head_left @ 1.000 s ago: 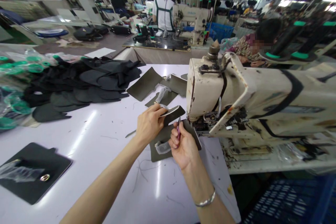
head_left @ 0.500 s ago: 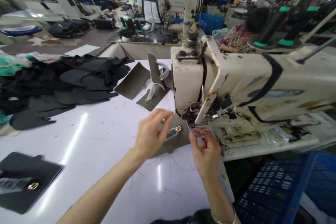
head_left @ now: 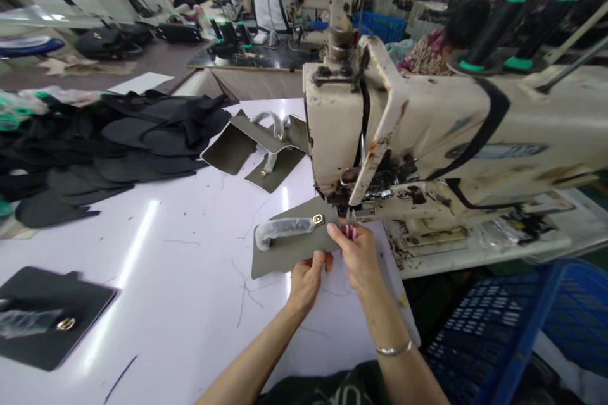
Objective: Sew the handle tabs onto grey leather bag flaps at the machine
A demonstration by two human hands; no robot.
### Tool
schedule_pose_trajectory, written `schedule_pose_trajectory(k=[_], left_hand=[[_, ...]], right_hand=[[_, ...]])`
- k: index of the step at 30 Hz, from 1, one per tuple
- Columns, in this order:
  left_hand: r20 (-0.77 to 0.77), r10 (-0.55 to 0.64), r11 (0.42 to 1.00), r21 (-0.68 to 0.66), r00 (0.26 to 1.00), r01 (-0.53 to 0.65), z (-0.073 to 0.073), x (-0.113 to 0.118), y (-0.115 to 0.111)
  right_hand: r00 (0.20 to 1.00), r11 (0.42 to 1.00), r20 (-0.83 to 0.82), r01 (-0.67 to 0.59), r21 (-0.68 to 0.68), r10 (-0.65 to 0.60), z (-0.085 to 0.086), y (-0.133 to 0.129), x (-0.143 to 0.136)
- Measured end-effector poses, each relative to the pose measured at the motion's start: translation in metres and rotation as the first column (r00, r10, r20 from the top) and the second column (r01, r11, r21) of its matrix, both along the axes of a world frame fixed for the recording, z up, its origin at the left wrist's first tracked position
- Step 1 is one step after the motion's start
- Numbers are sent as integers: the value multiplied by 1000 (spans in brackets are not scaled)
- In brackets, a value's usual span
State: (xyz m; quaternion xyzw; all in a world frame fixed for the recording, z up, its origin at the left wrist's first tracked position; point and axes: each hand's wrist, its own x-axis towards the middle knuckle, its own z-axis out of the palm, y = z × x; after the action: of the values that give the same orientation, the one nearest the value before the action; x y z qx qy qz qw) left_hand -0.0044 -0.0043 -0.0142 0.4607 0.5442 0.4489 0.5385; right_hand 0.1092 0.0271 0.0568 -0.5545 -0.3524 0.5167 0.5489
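A grey-green panel (head_left: 294,247) with a plastic-wrapped handle (head_left: 287,228) and a gold buckle (head_left: 318,220) lies in front of the sewing machine (head_left: 335,133). My left hand (head_left: 308,280) pinches the panel's near edge. At its right end, my right hand (head_left: 358,250) has its thumb on the panel, and small pink-handled snips (head_left: 351,225) stick out from the fingers of that hand, blades toward the machine. Several similar panels (head_left: 280,164) lie loosely behind, left of the machine head.
Dark cut pieces (head_left: 156,133) are heaped at the left. A dark panel with a wrapped handle (head_left: 42,316) lies near left. Loose threads dot the white table (head_left: 190,291). A blue basket (head_left: 494,329) is at right. Other people are farther back.
My left hand has moved down and right onto the panel's near edge. My right hand has shifted slightly up and left onto its right end. The back panels have settled lower.
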Motion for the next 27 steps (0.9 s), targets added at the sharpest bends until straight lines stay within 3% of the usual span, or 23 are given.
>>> schedule_pose_trajectory(k=[5,11,16,21,27], left_hand=[[-79,80,992,99,994,-72,-7,-2,8],[-48,110,990,92,993,-105,-5,1,9],[118,79,996,35,990,-84,12,6,4],[244,99,995,-17,965,-98,25,8,3],[488,-50,990,-92,871,108,31,0,9]], right_hand=[[998,998,-38,52,-46,-54,-3,-10,7],[989,999,-146,-14,-35,9,2,-14,15],[999,995,-39,28,-91,-31,5,-15,19],[985,999,171,-14,-32,19,6,-14,21],[998,995,-52,-30,-100,25,9,-8,20]])
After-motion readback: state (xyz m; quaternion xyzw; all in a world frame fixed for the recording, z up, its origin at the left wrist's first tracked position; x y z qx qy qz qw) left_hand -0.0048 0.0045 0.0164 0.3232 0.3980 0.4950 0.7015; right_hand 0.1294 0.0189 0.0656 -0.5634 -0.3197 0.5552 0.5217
